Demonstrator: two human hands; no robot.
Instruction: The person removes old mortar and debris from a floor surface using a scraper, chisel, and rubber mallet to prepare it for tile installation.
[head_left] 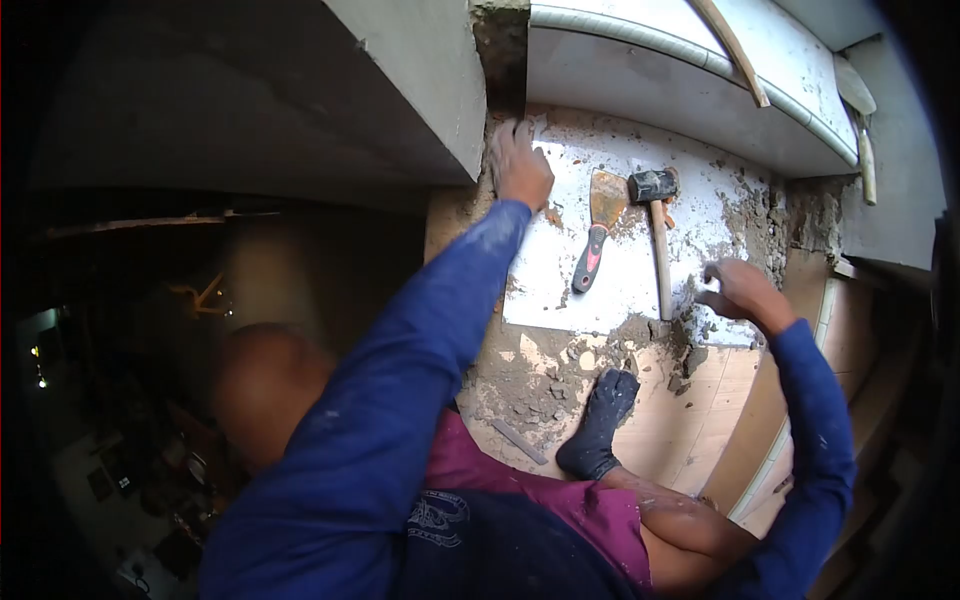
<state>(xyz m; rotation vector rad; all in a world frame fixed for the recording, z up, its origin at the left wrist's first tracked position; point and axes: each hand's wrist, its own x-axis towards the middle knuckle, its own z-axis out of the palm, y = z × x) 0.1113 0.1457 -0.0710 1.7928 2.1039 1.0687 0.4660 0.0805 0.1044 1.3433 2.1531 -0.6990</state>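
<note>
My left hand (pixel 522 168) reaches to the tile's far left corner by the wall, its fingers stretched out and lightly spread. Over the tile's right side is my right hand (pixel 745 292), thumb and forefinger curved apart, near crumbled mortar (pixel 742 222). Between the hands lies a putty knife (pixel 592 258) with a rusty blade and a black and red handle. Beside it rests a black-headed mallet (pixel 661 260) with a wooden handle. Both tools are on a white tile (pixel 545 290) scattered with debris.
A raised tiled ledge (pixel 640 60) runs along the back, with a wooden stick (pixel 735 50) across its edge. A grey wall slab (pixel 420 90) stands at left. Loose mortar (pixel 540 400) and a flat strip (pixel 519 441) lie near my dark-socked foot (pixel 600 425).
</note>
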